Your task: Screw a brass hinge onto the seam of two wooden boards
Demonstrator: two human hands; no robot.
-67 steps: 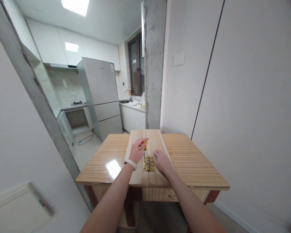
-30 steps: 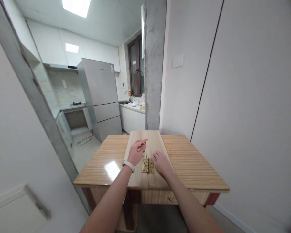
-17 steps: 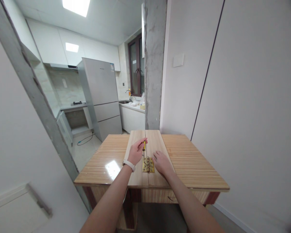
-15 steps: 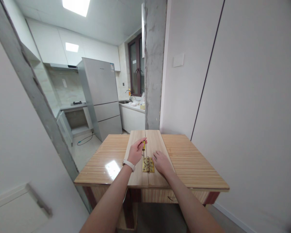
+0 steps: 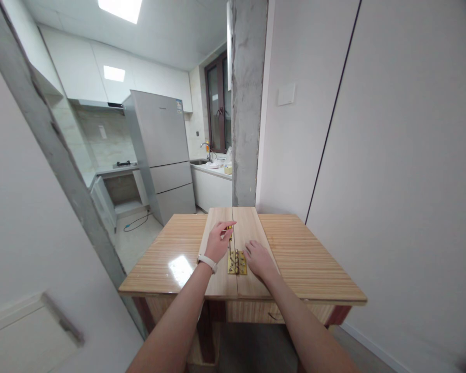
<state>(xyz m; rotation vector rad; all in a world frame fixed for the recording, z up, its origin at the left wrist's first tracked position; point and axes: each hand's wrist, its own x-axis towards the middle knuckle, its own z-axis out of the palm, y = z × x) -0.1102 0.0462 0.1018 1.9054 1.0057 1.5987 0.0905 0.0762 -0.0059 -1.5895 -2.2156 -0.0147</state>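
Note:
My left hand (image 5: 219,242), with a pale band at the wrist, has thumb and fingers around the yellow and black handle of a screwdriver (image 5: 230,233). The screwdriver stands upright, its shaft reaching down to the left leaf of a brass hinge (image 5: 237,262). The hinge lies spread across the seam between two pale wooden boards (image 5: 252,220), and screws show in its leaves. My right hand (image 5: 258,257) rests on the right board with its fingers loosely bent and apart, the fingertips beside the hinge's right edge. Its palm side is hidden.
The boards lie on a wood-striped table (image 5: 306,259) with a drawer (image 5: 256,314) below its front edge. Behind stand a grey refrigerator (image 5: 163,134), a sink counter (image 5: 213,181) and a bare concrete pillar (image 5: 248,103). White walls rise on both sides.
The fingers of my left hand have shifted on the screwdriver handle, the index finger now stretching farther over its top. My right hand and the hinge stay in place.

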